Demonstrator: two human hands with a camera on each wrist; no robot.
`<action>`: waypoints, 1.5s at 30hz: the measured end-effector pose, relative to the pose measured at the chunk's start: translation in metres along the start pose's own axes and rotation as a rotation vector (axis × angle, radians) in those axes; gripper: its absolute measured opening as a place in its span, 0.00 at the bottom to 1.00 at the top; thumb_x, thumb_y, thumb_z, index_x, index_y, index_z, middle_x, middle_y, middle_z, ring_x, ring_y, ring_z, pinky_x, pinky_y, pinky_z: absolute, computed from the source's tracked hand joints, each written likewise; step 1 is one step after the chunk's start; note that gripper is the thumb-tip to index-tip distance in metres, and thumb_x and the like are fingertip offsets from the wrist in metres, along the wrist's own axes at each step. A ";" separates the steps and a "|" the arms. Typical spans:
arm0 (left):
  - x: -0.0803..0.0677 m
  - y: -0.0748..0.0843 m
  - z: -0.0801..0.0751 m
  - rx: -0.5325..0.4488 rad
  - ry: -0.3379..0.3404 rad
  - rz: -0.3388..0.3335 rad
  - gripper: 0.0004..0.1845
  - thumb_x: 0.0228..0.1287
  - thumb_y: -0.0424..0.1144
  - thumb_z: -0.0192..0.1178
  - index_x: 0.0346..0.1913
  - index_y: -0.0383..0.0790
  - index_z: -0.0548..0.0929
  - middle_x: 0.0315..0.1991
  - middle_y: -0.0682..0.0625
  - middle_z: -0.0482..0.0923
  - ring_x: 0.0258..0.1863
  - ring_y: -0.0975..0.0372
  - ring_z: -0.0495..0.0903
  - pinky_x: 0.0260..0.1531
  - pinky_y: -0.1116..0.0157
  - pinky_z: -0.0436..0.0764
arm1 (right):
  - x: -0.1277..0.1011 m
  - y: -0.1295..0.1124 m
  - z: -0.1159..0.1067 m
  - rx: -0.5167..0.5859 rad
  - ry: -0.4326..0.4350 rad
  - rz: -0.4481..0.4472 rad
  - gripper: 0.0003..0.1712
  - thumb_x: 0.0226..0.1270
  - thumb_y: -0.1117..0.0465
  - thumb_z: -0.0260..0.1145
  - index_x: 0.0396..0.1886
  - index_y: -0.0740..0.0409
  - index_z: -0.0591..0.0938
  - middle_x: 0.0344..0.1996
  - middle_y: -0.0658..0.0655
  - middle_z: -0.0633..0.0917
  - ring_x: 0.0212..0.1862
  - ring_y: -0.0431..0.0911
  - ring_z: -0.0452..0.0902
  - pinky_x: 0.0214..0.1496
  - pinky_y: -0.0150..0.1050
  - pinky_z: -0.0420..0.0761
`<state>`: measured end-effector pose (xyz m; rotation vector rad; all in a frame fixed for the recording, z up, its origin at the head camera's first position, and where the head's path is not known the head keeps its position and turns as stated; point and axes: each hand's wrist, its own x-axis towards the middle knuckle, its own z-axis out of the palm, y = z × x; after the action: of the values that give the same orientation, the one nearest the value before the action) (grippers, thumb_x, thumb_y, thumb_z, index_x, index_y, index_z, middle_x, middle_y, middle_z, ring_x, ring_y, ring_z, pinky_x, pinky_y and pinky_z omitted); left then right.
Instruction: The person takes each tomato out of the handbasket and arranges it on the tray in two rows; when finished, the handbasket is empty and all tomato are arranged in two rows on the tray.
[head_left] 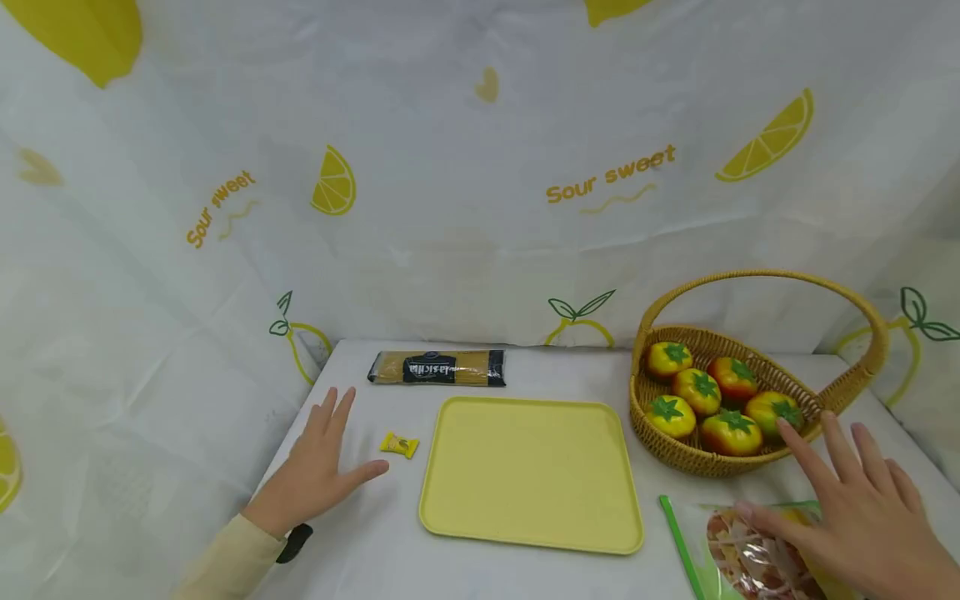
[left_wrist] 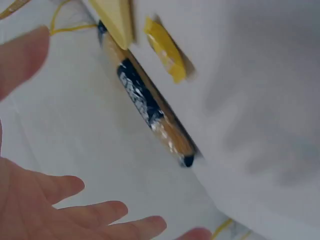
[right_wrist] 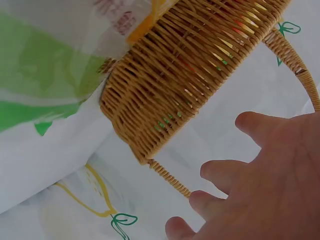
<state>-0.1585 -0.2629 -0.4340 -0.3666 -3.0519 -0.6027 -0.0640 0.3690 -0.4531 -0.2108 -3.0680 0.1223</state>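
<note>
My left hand [head_left: 318,462] is held over the left side of the table, fingers spread and holding nothing. Just right of its thumb lies a small yellow wrapped candy [head_left: 400,445], also seen in the left wrist view [left_wrist: 165,50]. My right hand [head_left: 862,508], fingers apart, hovers above a clear plastic bag [head_left: 757,554] with green edges, partly hiding it. Beyond those fingertips stands a wicker basket [head_left: 675,454] with several yellow-red, tomato-like fruits [head_left: 731,433]. In the right wrist view the basket's woven side [right_wrist: 165,85] shows ahead of the fingers, which grip nothing.
A pale yellow tray [head_left: 532,475] lies flat at the middle of the table. Behind it, near the back edge, is a pack of spaghetti [head_left: 438,367] with a dark label. The basket's tall arched handle [head_left: 765,273] rises at the right. A lemon-printed curtain [head_left: 450,208] stands behind.
</note>
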 end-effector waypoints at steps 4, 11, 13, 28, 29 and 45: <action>0.015 0.011 0.009 -0.201 -0.012 0.021 0.56 0.73 0.65 0.66 0.89 0.42 0.49 0.87 0.36 0.53 0.82 0.38 0.63 0.75 0.35 0.73 | 0.005 0.000 -0.006 0.068 0.050 -0.071 0.73 0.64 0.22 0.68 0.90 0.57 0.43 0.85 0.74 0.28 0.83 0.79 0.19 0.69 0.88 0.45; 0.032 0.035 0.037 -0.475 -0.116 -0.123 0.45 0.73 0.57 0.70 0.85 0.47 0.63 0.74 0.43 0.77 0.61 0.54 0.87 0.55 0.53 0.90 | 0.018 -0.005 -0.018 0.198 0.033 -0.156 0.63 0.71 0.31 0.69 0.89 0.61 0.52 0.86 0.77 0.38 0.83 0.82 0.33 0.70 0.89 0.48; 0.034 0.041 0.043 -0.526 -0.136 -0.156 0.42 0.73 0.55 0.70 0.83 0.45 0.66 0.68 0.44 0.82 0.52 0.58 0.89 0.48 0.57 0.90 | 0.023 -0.008 -0.022 0.221 0.033 -0.164 0.61 0.70 0.32 0.71 0.87 0.63 0.57 0.85 0.79 0.43 0.80 0.85 0.40 0.67 0.89 0.51; 0.046 0.055 0.062 -0.668 -0.178 -0.296 0.28 0.78 0.49 0.64 0.73 0.37 0.79 0.53 0.45 0.88 0.41 0.59 0.89 0.40 0.61 0.93 | 0.064 -0.017 -0.035 0.188 -0.008 -0.245 0.48 0.70 0.37 0.74 0.71 0.73 0.77 0.67 0.83 0.76 0.63 0.81 0.72 0.59 0.79 0.75; 0.047 0.055 0.062 -0.668 -0.179 -0.302 0.28 0.78 0.49 0.64 0.72 0.37 0.80 0.53 0.45 0.88 0.41 0.59 0.89 0.40 0.61 0.93 | 0.065 -0.016 -0.035 0.182 -0.020 -0.240 0.48 0.71 0.37 0.74 0.71 0.73 0.77 0.67 0.83 0.76 0.63 0.81 0.73 0.59 0.79 0.76; 0.060 0.048 0.065 -0.641 -0.220 -0.304 0.24 0.77 0.45 0.64 0.69 0.37 0.83 0.49 0.46 0.88 0.42 0.59 0.89 0.41 0.61 0.93 | 0.083 -0.016 -0.035 0.179 -0.108 -0.220 0.47 0.65 0.42 0.79 0.68 0.75 0.79 0.60 0.79 0.84 0.61 0.79 0.77 0.59 0.75 0.79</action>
<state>-0.2032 -0.1816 -0.4730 0.0476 -3.0498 -1.6642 -0.1459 0.3670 -0.4125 0.1465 -3.1351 0.4057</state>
